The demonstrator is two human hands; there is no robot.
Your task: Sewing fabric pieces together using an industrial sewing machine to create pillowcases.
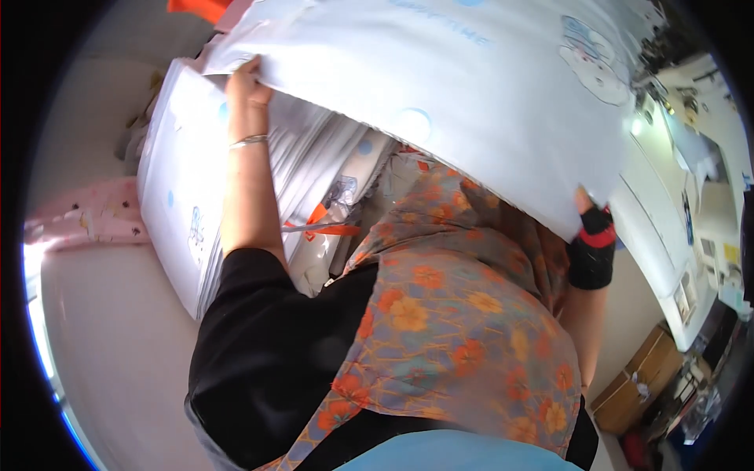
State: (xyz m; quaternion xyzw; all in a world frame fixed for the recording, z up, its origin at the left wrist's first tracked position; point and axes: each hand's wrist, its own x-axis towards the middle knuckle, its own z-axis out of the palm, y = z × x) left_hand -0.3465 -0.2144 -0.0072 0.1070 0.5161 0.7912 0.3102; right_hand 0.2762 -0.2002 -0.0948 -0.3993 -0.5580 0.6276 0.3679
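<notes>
A large white fabric sheet (503,110) with blue dots and a cartoon print is stretched across the upper part of the view, its near edge slanting down to the right. At its left corner, my left hand (250,82) is closed on the edge, a bracelet on the wrist. My right hand (593,228), in a black and red fingerless glove, grips the lower right corner with the thumb on top; its other fingers are hidden. Below my left arm lies a thick stack of folded white fabric (177,180) with similar prints.
An orange strap (334,230) shows beside the stack. On the right stands a white work table (648,228) with small items and machine parts. A cardboard box (640,381) sits on the floor below it. Pink printed fabric (86,212) lies at the left.
</notes>
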